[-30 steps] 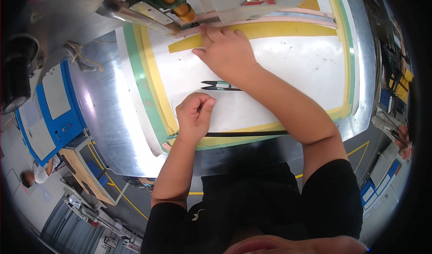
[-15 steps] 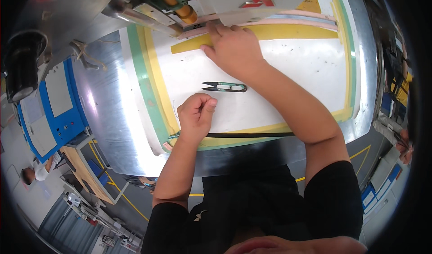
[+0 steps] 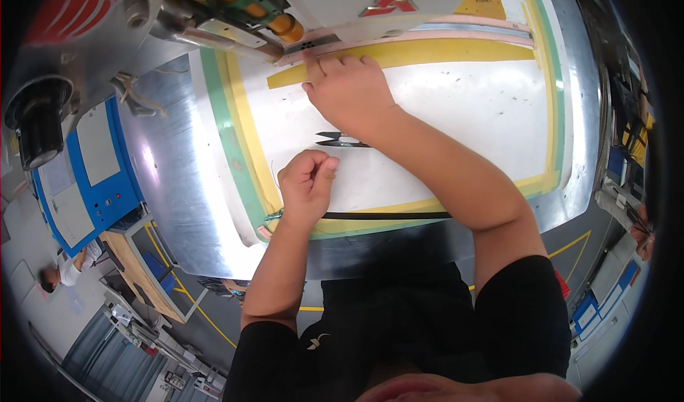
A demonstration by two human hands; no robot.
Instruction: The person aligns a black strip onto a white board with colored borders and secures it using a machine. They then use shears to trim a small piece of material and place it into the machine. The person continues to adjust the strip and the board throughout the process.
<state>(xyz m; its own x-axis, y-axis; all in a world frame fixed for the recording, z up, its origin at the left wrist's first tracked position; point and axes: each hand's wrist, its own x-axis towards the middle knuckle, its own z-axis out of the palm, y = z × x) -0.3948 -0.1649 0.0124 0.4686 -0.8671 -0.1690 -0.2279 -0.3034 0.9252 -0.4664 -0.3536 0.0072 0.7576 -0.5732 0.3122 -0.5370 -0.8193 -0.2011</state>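
Observation:
My left hand [image 3: 306, 184] is closed in a pinch over the white sheet [image 3: 442, 124]. Whatever it holds is hidden; a thin dark thread [image 3: 273, 174] curves beside it. Fingers outstretched, my right hand [image 3: 349, 92] rests on the left part of a long yellow strip [image 3: 449, 50]. Its index fingertip reaches the pink strip's edge below a sewing machine head [image 3: 328, 6]. Thread snips [image 3: 331, 143] lie on the sheet between my hands, blades pointing left, their handles covered by my right forearm.
Green tape [image 3: 231, 135] and yellow tape border the sheet on the metal table [image 3: 164, 181]. A black rod [image 3: 385, 215] lies along the near edge. At left are a black knob [image 3: 39, 117] and a blue control panel [image 3: 107, 181]. Another person [image 3: 68, 270] is farther left.
My right hand has slid left and slightly nearer along the yellow strip, and its forearm now covers the snips' handles. The left hand keeps its closed pose, nearly in place.

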